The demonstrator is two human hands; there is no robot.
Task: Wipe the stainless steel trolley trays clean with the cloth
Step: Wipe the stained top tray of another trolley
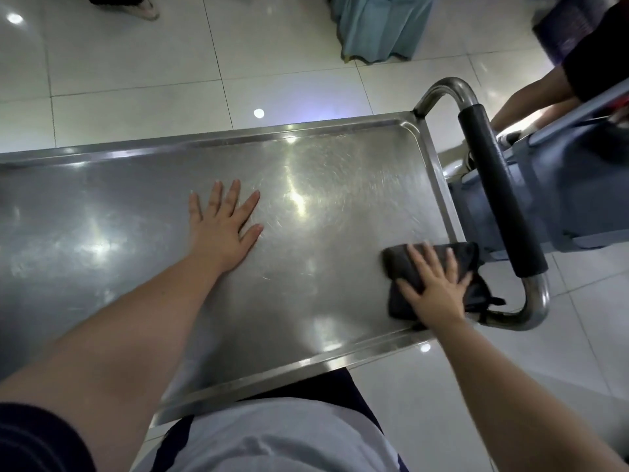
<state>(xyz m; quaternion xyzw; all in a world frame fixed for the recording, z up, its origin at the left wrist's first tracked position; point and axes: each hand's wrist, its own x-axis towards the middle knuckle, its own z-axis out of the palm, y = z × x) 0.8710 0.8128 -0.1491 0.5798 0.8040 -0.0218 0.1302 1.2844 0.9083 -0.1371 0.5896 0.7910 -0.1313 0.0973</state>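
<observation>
The dark cloth (400, 267) lies bunched at the tray's near right corner, at the handle end. Part of it spills over the rim toward the bent tube of the handle. The right hand (434, 287) presses down on it with straight, spread fingers. It grips nothing; the palm simply pins the fabric flat, which probably keeps as much cloth as possible on the metal and lets it slide rather than roll up.

The stainless steel tray (323, 185) is the trolley's top surface, shallow with a raised lip. Its middle shows fine swirling marks and bright glare from ceiling lights, so it is hard to judge how clean it is. With the cloth at a corner, this looks like edge work within a wiping pass.

The left hand (223, 229) rests flat on the bare metal well apart from the cloth, fingers extended and holding nothing. It most likely braces the trolley against rolling and steadies the lean of the person's body.

Just past the rim stands the trolley's handle (493, 195), wrapped in a black grip, with a blue-grey object (561, 199) behind it. Pale glossy floor tiles (136, 63) surround the trolley, and teal fabric (377, 25) hangs at the top edge.
</observation>
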